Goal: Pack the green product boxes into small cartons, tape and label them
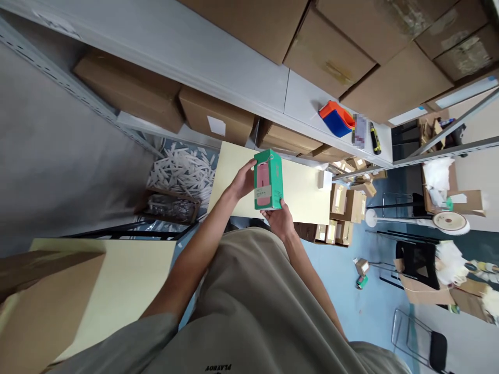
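Note:
A green box with a pink item pictured or showing on its front is held up over the pale yellow tabletop. My left hand grips its upper left edge. Around the lower right corner and bottom, the fingers of my right hand are closed. The box stands nearly upright between both hands, and its back is hidden. On the table to the right sits a small white box.
Large cardboard boxes fill the grey shelf ahead. An orange and blue tape dispenser and a yellow-black utility knife lie on it. White strips are heaped at left. A fan and chairs stand at right.

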`<state>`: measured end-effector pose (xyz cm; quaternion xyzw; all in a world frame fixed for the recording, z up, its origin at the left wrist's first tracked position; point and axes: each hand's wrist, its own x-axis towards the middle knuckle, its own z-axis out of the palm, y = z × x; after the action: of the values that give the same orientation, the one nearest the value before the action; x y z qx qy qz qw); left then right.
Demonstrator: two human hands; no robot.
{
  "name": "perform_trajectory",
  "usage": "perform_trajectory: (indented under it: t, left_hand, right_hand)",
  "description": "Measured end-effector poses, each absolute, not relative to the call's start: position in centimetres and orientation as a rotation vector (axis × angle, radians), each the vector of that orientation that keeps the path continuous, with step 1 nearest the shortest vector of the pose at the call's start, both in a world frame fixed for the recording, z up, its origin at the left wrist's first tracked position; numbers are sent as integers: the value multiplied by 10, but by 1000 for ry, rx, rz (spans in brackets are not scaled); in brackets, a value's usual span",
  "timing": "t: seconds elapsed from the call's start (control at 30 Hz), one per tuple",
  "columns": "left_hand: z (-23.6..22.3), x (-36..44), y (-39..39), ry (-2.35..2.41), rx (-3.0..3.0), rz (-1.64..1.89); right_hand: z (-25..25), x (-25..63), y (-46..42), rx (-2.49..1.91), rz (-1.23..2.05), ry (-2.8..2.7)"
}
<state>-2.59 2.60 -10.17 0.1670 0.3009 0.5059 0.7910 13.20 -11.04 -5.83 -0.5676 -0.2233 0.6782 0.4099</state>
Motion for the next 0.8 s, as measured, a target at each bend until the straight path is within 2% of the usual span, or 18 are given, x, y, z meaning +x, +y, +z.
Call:
perform_trajectory:
  t: [0.13, 0.3, 0.4, 0.67, 0.8]
  left_hand:
    - [-96, -26, 20, 691, 289, 1149]
    - [-98, -36, 26, 911, 401, 1210]
    - [-95, -30, 32, 1065, 489, 1188]
    - [-84, 17, 26, 998, 496, 1180]
    - [-94, 37, -16, 849, 237, 924]
  right_hand:
    - [-62, 142, -97, -1360, 1772, -674]
    - [-60, 159, -73, -1448, 1454, -1047]
    - [-61, 167, -56, -1448, 1421, -1122]
    - [-68, 214, -36, -1281, 1537, -915]
    - [-73, 241, -30, -1216, 1606, -710]
